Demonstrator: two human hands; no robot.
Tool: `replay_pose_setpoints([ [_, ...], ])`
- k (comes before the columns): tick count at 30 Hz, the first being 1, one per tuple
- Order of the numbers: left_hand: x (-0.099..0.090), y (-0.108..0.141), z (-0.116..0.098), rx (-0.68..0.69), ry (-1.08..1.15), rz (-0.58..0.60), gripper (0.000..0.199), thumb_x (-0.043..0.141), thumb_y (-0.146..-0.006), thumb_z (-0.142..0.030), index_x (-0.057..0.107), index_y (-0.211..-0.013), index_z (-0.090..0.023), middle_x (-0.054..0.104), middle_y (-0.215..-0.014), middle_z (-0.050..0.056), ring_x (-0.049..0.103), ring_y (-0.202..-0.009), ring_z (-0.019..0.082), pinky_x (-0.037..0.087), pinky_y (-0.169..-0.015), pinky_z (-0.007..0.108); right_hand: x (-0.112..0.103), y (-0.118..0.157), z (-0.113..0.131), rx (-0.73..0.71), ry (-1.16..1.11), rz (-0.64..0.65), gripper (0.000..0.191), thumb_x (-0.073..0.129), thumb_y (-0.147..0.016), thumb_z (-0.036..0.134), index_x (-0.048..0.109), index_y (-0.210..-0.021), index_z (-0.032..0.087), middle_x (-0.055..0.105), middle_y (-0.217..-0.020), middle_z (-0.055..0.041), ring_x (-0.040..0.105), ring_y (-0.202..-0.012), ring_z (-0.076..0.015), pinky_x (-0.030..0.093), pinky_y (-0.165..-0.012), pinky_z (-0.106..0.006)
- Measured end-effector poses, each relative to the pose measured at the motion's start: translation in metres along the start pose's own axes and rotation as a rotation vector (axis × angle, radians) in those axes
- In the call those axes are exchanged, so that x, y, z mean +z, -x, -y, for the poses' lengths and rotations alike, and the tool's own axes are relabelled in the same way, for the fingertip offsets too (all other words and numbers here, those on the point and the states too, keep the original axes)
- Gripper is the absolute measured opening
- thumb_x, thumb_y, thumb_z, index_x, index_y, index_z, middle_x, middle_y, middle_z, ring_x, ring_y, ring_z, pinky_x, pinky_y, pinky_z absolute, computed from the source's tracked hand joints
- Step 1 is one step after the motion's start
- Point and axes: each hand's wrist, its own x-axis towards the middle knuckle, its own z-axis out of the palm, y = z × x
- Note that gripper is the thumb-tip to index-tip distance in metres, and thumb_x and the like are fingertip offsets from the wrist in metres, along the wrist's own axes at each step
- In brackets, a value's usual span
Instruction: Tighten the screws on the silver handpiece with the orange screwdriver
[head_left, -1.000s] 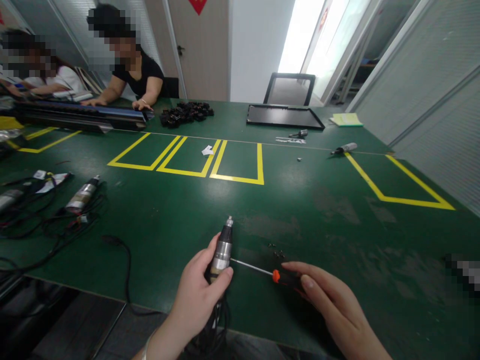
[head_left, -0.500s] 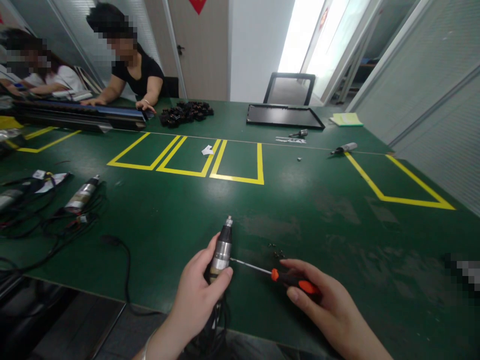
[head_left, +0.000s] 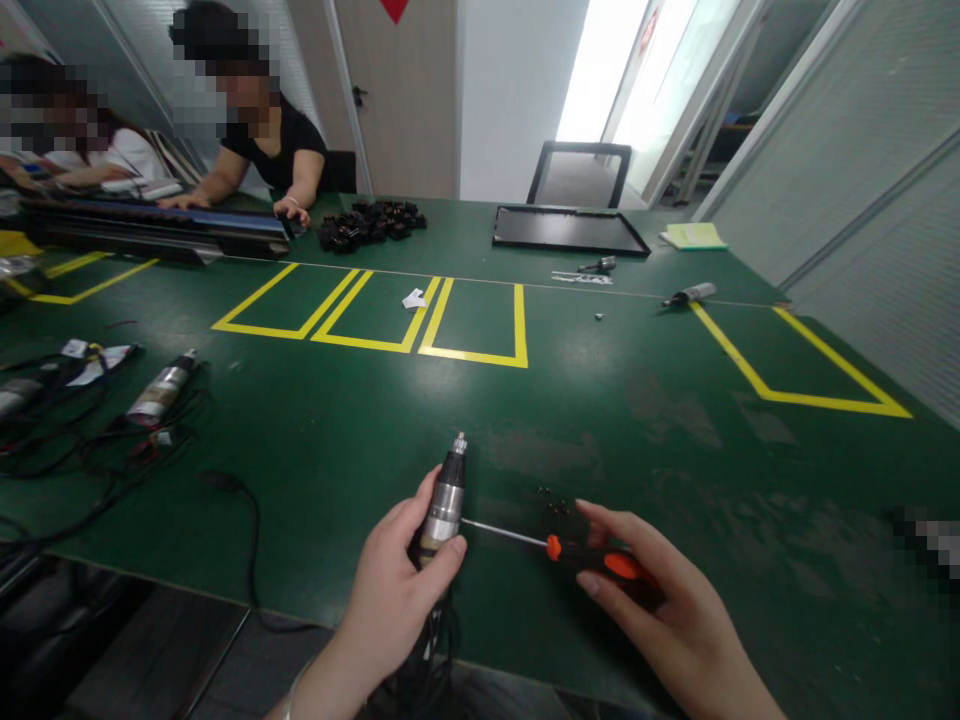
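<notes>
My left hand (head_left: 401,590) is wrapped round a silver and black cylindrical tool (head_left: 445,505), whose chuck points away from me and whose cable hangs below. In my right hand (head_left: 664,590) lies the black and orange handle of a screwdriver (head_left: 600,562), with the index finger and thumb spread apart around it. The screwdriver's thin shaft points left, and its tip meets the side of the cylindrical tool. Several small screws (head_left: 556,507) rest on the green table (head_left: 570,430) just beyond the handle.
Another cylindrical tool (head_left: 161,388) lies among black cables (head_left: 90,440) at the left. Farther back are a pile of black parts (head_left: 373,225), a black frame (head_left: 570,230) and a seated person (head_left: 274,150).
The fingers of my right hand have loosened and spread from the screwdriver handle, which has turned a little. The left hand and the cylindrical tool are almost unmoved.
</notes>
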Motion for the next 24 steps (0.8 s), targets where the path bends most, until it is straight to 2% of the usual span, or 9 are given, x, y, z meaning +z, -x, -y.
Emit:
replay_pose_setpoints([
  [4,-0.0001,-0.0006,-0.0005,0.005,0.005,0.003,0.061,0.067,-0.084,-0.036,0.061,-0.142,-0.019,0.073,-0.104,0.007,0.066,-0.096,0.026,0.049,-0.082,0.035,-0.0012,-0.0005,0.0010,-0.015,0.000,0.003,0.046,0.073,-0.084,0.026,0.070,-0.129,0.032,0.078,-0.107,-0.0038,0.076,-0.093,-0.0196,0.062,-0.083,-0.027],
  [7,0.0002,-0.0011,-0.0009,0.007,0.011,-0.003,0.060,0.067,-0.084,-0.035,0.061,-0.142,-0.019,0.073,-0.104,0.007,0.066,-0.099,0.027,0.050,-0.083,0.035,-0.0025,-0.0002,0.0042,0.049,-0.034,0.094,0.047,0.068,-0.089,0.038,0.067,-0.135,0.027,0.080,-0.099,-0.0055,0.078,-0.086,-0.0201,0.063,-0.071,-0.025],
  [10,0.0002,-0.0016,-0.0012,0.000,0.009,-0.007,0.061,0.067,-0.085,-0.036,0.060,-0.143,-0.019,0.073,-0.101,0.006,0.066,-0.099,0.028,0.050,-0.082,0.035,-0.0027,0.0003,0.0073,0.131,-0.039,0.164,0.045,0.047,-0.102,0.045,0.069,-0.133,0.022,0.077,-0.074,-0.0036,0.075,-0.067,-0.0182,0.061,-0.062,-0.026],
  [12,-0.0001,-0.0017,-0.0015,-0.001,0.007,0.000,0.061,0.066,-0.085,-0.036,0.060,-0.143,-0.019,0.073,-0.100,0.007,0.066,-0.099,0.028,0.050,-0.082,0.035,-0.0025,0.0002,0.0084,0.149,-0.019,0.166,0.046,0.040,-0.105,0.044,0.072,-0.129,0.021,0.073,-0.064,-0.0020,0.072,-0.059,-0.0174,0.060,-0.059,-0.026],
  [17,-0.0003,-0.0013,-0.0024,-0.009,0.009,0.010,0.062,0.065,-0.085,-0.037,0.059,-0.144,-0.017,0.073,-0.104,0.008,0.065,-0.101,0.029,0.049,-0.083,0.036,-0.0036,0.0000,0.0070,0.063,0.022,0.073,0.034,0.062,-0.094,0.037,0.074,-0.123,0.025,0.081,-0.094,-0.0065,0.077,-0.077,-0.0189,0.062,-0.066,-0.025],
  [21,-0.0003,-0.0008,-0.0022,-0.014,0.014,0.008,0.063,0.066,-0.085,-0.037,0.059,-0.143,-0.016,0.073,-0.106,0.009,0.066,-0.101,0.029,0.049,-0.085,0.036,-0.0030,-0.0003,0.0060,-0.006,0.012,0.021,0.038,0.073,-0.085,0.029,0.073,-0.123,0.030,0.078,-0.103,-0.0044,0.076,-0.088,-0.0187,0.063,-0.076,-0.025],
  [24,-0.0007,-0.0002,-0.0019,-0.008,0.014,0.017,0.062,0.066,-0.085,-0.036,0.060,-0.143,-0.016,0.073,-0.110,0.009,0.066,-0.102,0.028,0.048,-0.087,0.036,-0.0012,-0.0017,0.0067,-0.045,0.015,0.020,0.038,0.074,-0.083,0.024,0.074,-0.120,0.032,0.076,-0.104,-0.0032,0.075,-0.088,-0.0171,0.062,-0.080,-0.024],
])
